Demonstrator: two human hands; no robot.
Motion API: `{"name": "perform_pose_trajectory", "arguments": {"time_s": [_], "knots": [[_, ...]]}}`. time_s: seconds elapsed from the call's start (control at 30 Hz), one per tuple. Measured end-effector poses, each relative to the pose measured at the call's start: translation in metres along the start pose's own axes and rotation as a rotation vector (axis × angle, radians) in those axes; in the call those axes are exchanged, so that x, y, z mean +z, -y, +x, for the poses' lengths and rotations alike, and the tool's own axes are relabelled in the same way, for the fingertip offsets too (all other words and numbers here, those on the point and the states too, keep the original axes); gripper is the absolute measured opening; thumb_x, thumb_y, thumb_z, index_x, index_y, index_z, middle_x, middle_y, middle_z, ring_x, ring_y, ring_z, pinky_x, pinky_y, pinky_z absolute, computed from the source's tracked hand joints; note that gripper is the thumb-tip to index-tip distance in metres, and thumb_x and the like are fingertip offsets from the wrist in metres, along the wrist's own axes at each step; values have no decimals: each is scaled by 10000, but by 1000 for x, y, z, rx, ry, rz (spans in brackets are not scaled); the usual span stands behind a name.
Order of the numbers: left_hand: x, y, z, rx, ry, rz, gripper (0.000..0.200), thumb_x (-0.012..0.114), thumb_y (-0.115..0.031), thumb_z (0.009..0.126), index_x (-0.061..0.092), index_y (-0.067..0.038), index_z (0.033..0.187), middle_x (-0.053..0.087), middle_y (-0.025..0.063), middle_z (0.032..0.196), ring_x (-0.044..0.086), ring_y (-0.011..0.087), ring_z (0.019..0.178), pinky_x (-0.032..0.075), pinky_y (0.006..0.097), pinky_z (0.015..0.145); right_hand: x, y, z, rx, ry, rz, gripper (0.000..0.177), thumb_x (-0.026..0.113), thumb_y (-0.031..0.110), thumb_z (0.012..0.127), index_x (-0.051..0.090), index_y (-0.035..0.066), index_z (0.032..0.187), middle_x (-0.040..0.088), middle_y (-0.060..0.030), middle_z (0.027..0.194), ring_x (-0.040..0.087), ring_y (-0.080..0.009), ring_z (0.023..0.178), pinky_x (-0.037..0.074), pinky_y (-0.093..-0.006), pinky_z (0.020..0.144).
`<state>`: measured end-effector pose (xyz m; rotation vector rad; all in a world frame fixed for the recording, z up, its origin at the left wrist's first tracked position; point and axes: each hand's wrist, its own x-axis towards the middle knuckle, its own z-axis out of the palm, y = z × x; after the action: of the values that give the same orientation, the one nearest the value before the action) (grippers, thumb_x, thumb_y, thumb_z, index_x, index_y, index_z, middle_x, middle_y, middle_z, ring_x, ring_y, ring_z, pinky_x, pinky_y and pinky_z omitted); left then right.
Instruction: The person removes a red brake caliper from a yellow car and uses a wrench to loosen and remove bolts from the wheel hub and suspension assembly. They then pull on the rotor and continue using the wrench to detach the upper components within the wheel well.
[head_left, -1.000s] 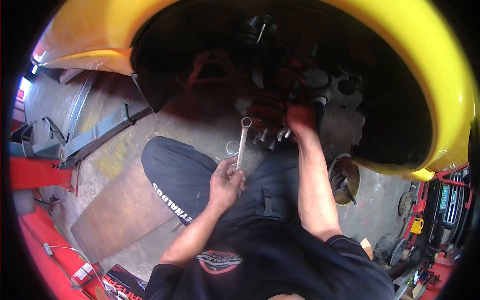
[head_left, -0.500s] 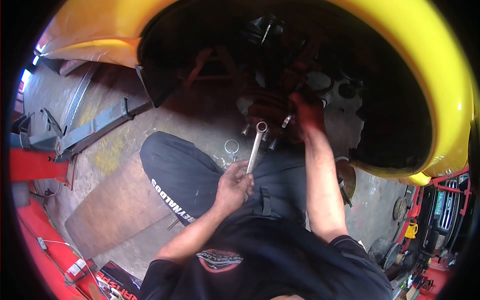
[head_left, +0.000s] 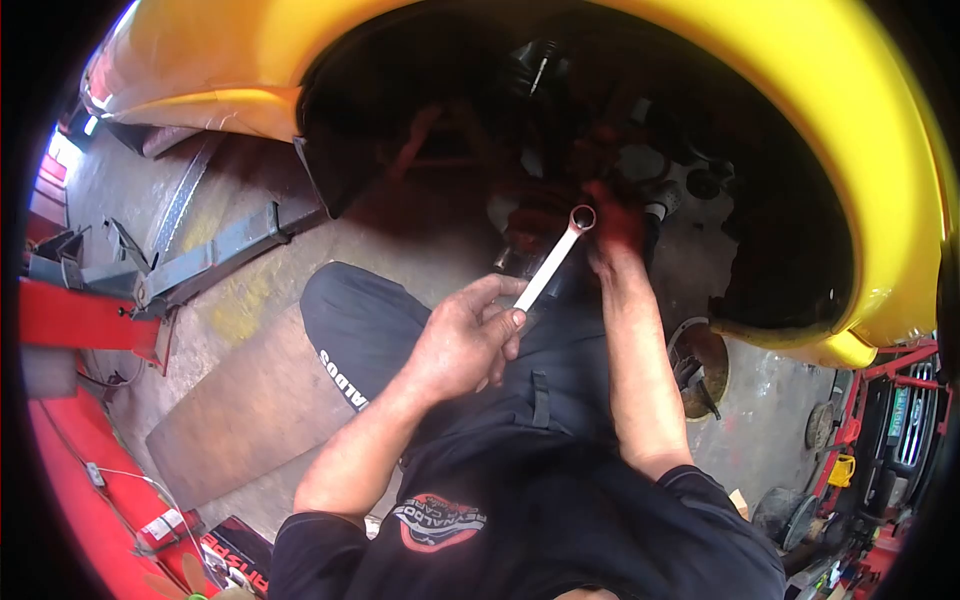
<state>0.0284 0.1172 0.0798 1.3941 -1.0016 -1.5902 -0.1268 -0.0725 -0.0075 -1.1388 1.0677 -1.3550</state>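
My left hand is closed around the lower end of a combination wrench, whose ring end points up and to the right. That ring end appears close to my right wrist. My right hand reaches into the dark wheel well beside the hub parts; its fingers are in shadow, and what they hold, if anything, is hidden.
A yellow fender arches over the wheel well. At the left are a grey lift arm and red lift parts. A brown board lies on the floor. A round pan sits right of my forearm.
My left hand has risen with the wrench, and the ring end has swung up and right toward my right wrist. My right hand remains in the wheel well. The view has shifted slightly.
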Motion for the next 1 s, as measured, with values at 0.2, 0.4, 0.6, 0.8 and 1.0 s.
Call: {"name": "perform_pose_trajectory", "arguments": {"time_s": [0.2, 0.4, 0.6, 0.8, 1.0], "knots": [[11, -61, -32, 151, 48, -234, 526, 573, -19, 844, 300, 7, 1292, 597, 161, 933, 620, 165, 698, 510, 254, 540, 42, 48, -36, 420, -122, 793, 154, 511, 205, 839, 560, 81, 915, 534, -49, 719, 494, -162, 542, 437, -291, 462], [42, -3, -32, 884, -465, 449, 442, 575, -60, 834, 375, 61, 1209, 588, 216, 1035, 577, 287, 971, 468, 374, 845, 49, 49, -32, 481, -162, 895, 175, 466, 206, 845, 566, 65, 817, 480, -35, 633, 464, -175, 460, 379, -284, 395], [56, -53, -14, 1057, -475, 162, 142, 501, -32, 883, 553, 43, 992, 546, 93, 660, 498, 142, 544, 462, 277, 560, 36, 45, -16, 578, 102, 1234, 252, 373, 228, 889, 572, 96, 969, 498, 2, 712, 494, -129, 549, 394, -272, 457], [65, -101, 3, 1049, -588, 131, 156, 517, -67, 884, 553, 81, 916, 426, 29, 469, 352, 80, 375, 398, 258, 448, 39, 41, 10, 6, 217, 835, 286, 343, 251, 893, 558, 140, 1047, 501, 11, 749, 489, -97, 640, 431, -239, 578], [60, -109, 6, 1051, -538, -4, 175, 493, -83, 876, 552, 74, 927, 420, 35, 483, 359, 88, 374, 425, 272, 481, 37, -2, 12, -120, 521, 953, 252, 420, 239, 908, 555, 139, 1096, 567, -35, 862, 545, -147, 709, 464, -281, 649]]}}
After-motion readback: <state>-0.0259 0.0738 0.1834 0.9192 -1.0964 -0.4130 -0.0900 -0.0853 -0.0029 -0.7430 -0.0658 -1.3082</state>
